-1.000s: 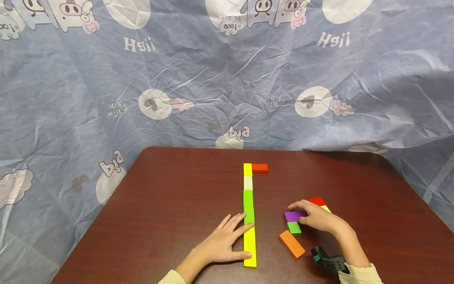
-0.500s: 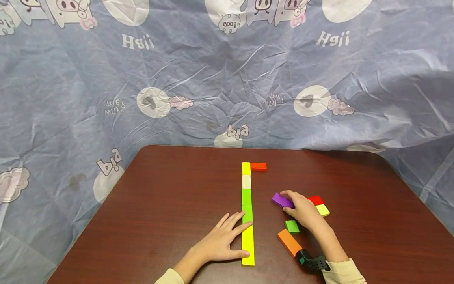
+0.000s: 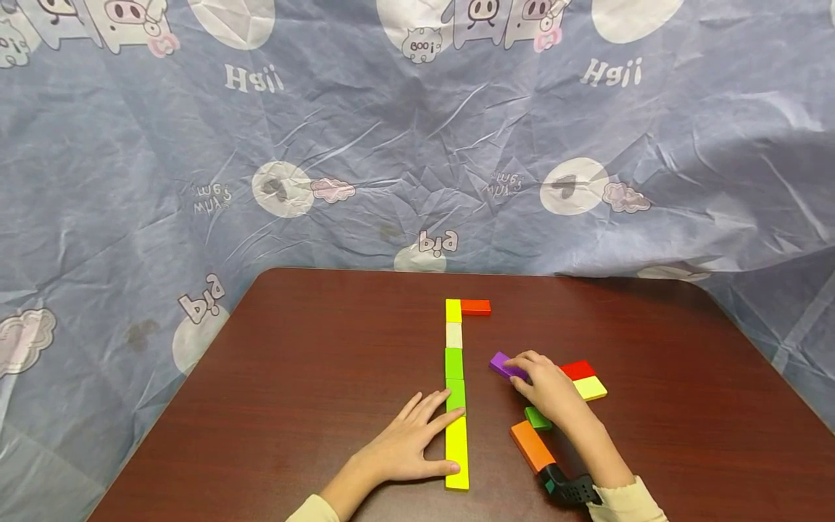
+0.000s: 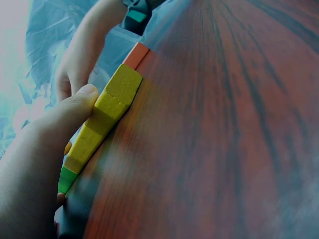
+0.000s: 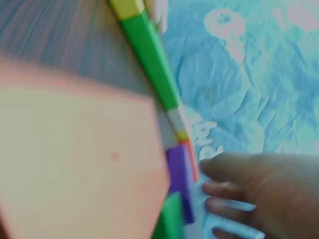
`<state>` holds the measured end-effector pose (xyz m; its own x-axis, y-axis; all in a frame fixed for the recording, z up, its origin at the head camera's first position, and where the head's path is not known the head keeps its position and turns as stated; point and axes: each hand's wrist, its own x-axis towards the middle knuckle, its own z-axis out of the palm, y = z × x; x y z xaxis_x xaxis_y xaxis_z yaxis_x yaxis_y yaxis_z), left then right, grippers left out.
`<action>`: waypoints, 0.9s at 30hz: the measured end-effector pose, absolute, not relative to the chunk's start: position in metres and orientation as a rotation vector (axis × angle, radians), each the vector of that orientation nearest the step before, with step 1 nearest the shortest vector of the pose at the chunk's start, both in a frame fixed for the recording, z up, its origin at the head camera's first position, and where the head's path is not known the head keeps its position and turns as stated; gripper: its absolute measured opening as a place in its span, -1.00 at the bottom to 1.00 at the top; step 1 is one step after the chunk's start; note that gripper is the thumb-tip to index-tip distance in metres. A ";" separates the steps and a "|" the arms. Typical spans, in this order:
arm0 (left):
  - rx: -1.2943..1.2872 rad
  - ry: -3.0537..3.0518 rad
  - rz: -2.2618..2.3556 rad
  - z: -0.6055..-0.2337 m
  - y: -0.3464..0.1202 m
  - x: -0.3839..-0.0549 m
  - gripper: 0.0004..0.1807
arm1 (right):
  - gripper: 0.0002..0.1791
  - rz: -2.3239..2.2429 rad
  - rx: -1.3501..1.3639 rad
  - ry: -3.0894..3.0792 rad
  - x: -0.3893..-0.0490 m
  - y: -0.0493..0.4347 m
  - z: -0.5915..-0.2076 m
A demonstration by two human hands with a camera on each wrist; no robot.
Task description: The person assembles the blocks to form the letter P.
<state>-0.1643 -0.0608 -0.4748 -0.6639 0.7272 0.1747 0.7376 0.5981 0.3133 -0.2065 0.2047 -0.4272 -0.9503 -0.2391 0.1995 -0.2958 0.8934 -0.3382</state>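
Note:
In the head view my left hand (image 3: 407, 446) lies spread, its fingertips and thumb touching the column of blocks. The thumb rests on a yellow block (image 3: 459, 449), and other fingers reach a green block (image 3: 456, 395). Beyond these stand another green block (image 3: 454, 362), a white block (image 3: 454, 335) and a yellow block (image 3: 453, 310), with a red block (image 3: 476, 307) jutting right at the far end. My right hand (image 3: 544, 384) holds a purple block (image 3: 501, 362) between thumb and fingers, tilted relative to the column. That contact is blurred in the right wrist view.
Right of the column lie a small green block (image 3: 538, 418) and an orange block (image 3: 532, 446), both near my right arm. A red block (image 3: 578, 370) and a pale yellow block (image 3: 591, 388) touch beyond that hand. A printed curtain (image 3: 365, 145) hangs behind the brown table (image 3: 313, 362).
My right hand has moved left with the purple block, away from the small green block, and the purple block has turned. My left hand has stayed in place on the column.

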 end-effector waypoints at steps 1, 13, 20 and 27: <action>-1.274 -2.779 -0.560 -0.475 -0.061 -0.164 -0.20 | -0.70 0.527 0.427 -2.921 -0.205 0.203 -0.425; -1.284 -2.776 -0.565 -0.475 -0.061 -0.165 -0.20 | -0.64 0.456 0.303 -2.939 -0.221 0.207 -0.428; -1.282 -2.782 -0.567 -0.474 -0.060 -0.167 -0.20 | -0.61 0.420 0.270 -2.986 -0.248 0.211 -0.422; -1.271 -2.799 -0.573 -0.473 -0.059 -0.165 -0.20 | -0.59 0.417 0.241 -2.966 -0.270 0.204 -0.426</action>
<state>-0.1654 -0.0591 -0.4729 -0.6695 0.7248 0.1624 0.7303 0.6025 0.3220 -0.2698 0.2038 -0.4256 -0.9779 -0.1386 0.1565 -0.1764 0.9488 -0.2620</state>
